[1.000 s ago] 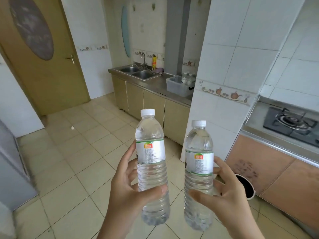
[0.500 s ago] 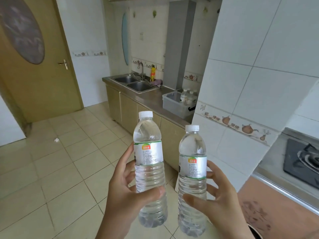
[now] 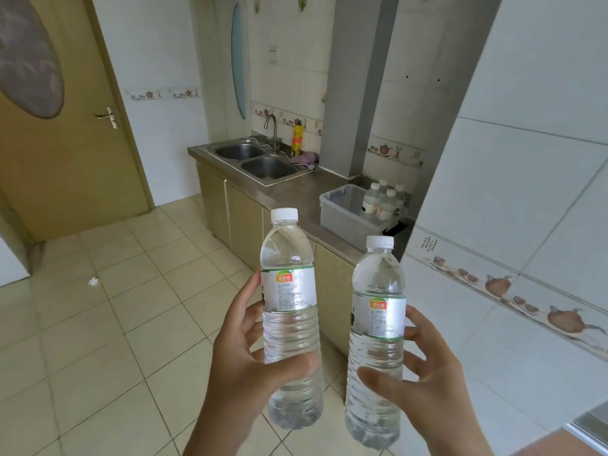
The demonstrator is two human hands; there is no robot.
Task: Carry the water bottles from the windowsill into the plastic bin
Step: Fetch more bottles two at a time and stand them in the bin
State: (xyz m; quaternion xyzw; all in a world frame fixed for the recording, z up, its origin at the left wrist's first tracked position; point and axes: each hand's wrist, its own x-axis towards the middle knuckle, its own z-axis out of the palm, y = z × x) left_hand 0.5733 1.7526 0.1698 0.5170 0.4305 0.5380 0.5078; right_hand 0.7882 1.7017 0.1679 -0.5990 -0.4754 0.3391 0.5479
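So I'm mid-carry here, one bottle per hand. My left hand (image 3: 243,366) is wrapped around the left bottle (image 3: 289,311) just under its label, thumb across the front, fingers round the back. My right hand (image 3: 427,386) is clamped on the right bottle (image 3: 376,337) the same way, low on the ribbed part. Both are upright, caps up, side by side and not touching, which I reckon makes sense: gripping low keeps the weight hanging steady and keeps the tops free for dropping them in.

The plastic bin (image 3: 342,212) is my landmark. It sits on the steel counter (image 3: 296,192), up ahead of both bottles and well apart from them. The sink (image 3: 260,159) is beyond the bin to its left, and a grey column (image 3: 358,83) rises just behind it. Four or so bottles (image 3: 383,200) already stand inside, bunched in the bin's far right corner, so the near and left part looks free. That's probably where these two go. Windowsill isn't in view.

Risk-wise, I'd guess the tiled wall corner (image 3: 437,199) right beside the bin could crowd my right hand.
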